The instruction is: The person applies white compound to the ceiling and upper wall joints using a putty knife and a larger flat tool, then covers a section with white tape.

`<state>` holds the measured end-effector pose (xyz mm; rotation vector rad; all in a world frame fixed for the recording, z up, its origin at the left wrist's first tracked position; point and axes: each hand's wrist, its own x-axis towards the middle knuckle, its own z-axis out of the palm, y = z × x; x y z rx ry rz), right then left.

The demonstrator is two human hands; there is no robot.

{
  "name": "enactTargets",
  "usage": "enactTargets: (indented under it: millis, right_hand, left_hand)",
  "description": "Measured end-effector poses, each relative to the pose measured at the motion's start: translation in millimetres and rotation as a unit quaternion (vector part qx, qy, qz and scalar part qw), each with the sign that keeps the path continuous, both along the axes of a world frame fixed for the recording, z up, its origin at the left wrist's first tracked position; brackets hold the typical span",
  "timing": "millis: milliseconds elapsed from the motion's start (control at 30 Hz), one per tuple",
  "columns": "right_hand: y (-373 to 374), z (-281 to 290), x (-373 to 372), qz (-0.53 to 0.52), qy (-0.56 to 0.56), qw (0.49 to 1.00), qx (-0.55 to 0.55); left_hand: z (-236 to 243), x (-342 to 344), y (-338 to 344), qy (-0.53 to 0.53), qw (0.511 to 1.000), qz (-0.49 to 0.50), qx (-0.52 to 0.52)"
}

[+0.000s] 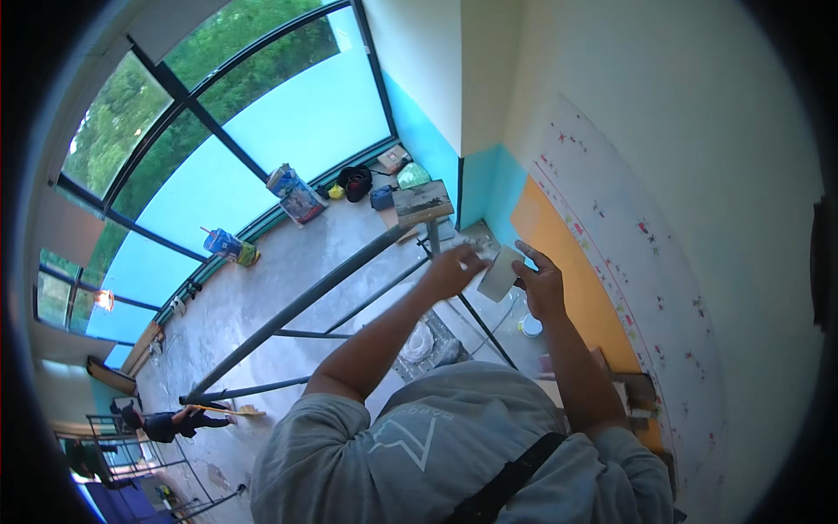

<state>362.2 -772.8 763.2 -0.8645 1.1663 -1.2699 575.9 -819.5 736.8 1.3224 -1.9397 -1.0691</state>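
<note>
In front of my chest, my right hand [543,284] grips a pale, off-white roll [499,274] that looks like wide tape. My thumb and fingers hold it by its right side. My left hand [452,271] is at the roll's left edge with its fingers bent and smeared by motion. Whether those fingertips touch the roll or pinch anything, I cannot tell. Below and to the left of my arms runs a grey metal scaffold frame [301,301]. A small board [423,203] sits at the far end of its upper tube.
At right, a pale patterned strip [628,253] covers the wall beside an orange panel [559,236]. Bags [297,194] and a bucket [231,246] stand along the windows. A person [179,424] with a long-handled tool is far left, near another scaffold [196,476].
</note>
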Motion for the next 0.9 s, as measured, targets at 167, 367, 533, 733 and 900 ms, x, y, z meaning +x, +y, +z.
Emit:
enactTargets:
  millis: [167,367,533,733,900]
  right_hand:
    - [12,-1,-6,0.003,0.051,0.998,0.04]
    - [26,-12,-20,0.02,-0.034,0.997,0.064]
    - [41,-3,-35,-0.006,-0.014,0.998,0.059]
    - [64,13,-57,-0.086,0.058,0.994,0.033]
    - [106,14,-91,-0.165,0.061,0.984,-0.003]
  left_hand:
    - [-59,62,-96,-0.32,0.906,0.103,-0.258]
    - [-97,90,-140,-0.445,0.873,0.029,-0.197]
    - [-73,63,-127,-0.336,0.913,0.06,-0.225]
    - [11,-2,-59,-0.108,0.981,-0.042,-0.157]
    - [80,-71,1,-0.043,0.915,-0.253,-0.311]
